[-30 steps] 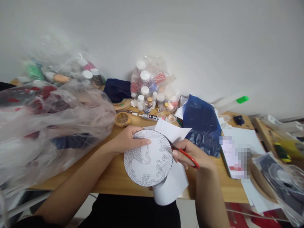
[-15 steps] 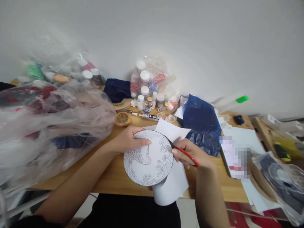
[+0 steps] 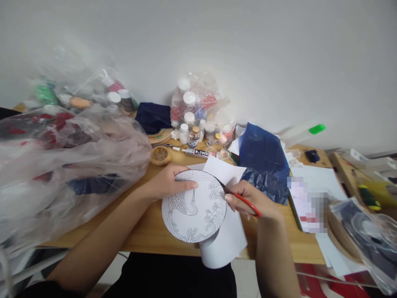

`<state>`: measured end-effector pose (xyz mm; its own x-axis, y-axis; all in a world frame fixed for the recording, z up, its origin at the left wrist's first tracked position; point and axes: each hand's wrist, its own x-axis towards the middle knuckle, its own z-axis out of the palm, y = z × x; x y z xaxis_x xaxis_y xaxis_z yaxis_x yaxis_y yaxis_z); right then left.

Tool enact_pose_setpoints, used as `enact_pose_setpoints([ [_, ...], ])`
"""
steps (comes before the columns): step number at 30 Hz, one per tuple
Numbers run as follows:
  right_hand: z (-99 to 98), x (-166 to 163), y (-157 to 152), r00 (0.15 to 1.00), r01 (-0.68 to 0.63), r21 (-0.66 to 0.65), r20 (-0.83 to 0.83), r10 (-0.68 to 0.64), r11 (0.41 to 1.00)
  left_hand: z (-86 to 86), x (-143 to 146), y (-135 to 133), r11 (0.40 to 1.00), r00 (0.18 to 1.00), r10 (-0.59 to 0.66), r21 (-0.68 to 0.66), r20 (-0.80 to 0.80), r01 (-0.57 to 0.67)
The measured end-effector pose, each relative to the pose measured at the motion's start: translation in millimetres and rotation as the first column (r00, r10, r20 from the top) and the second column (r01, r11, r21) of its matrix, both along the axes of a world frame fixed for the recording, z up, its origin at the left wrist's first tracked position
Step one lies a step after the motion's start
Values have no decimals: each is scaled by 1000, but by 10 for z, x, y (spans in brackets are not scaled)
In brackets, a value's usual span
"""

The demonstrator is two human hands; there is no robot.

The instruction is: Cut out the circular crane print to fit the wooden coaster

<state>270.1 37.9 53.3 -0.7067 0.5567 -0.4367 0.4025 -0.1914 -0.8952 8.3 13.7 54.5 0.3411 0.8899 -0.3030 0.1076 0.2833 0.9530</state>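
My left hand point(image 3: 169, 182) pinches the upper left of a round paper cutout point(image 3: 198, 225), its thumb on top. Line drawings of a crane and curling waves cover the white disc. In my right hand point(image 3: 248, 198) is a pair of scissors point(image 3: 246, 203) with red handles and dark blades. The blades lie along the disc's upper right edge, where it meets the surrounding sheet. That offcut of white paper point(image 3: 225, 248) curls beneath the disc and droops past the table's front edge. My right fingers are partly hidden behind the handles.
Crumpled clear plastic bags point(image 3: 102, 140) fill the left side. Behind the disc lie a B-7000 glue tube point(image 3: 200, 153), a round amber tin point(image 3: 161, 154) and small bottles point(image 3: 194, 135). Blue plastic sheeting point(image 3: 263, 153), a phone point(image 3: 302, 211) and a wooden hoop point(image 3: 341, 236) are on the right.
The scissors and both hands stay almost where they were. The paper's upper right flap has shifted slightly to the left.
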Motion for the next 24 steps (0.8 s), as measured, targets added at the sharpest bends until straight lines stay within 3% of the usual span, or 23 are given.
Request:
enact_pose_setpoints([
  [12,10,-14,18,997,-75,21,-34,76,997,-23,11,14,999,999,-41,-25,-29,41],
  [24,-36,-11,1,999,-37,22,16,37,999,-13,26,10,997,999,-10,-72,-32,7],
])
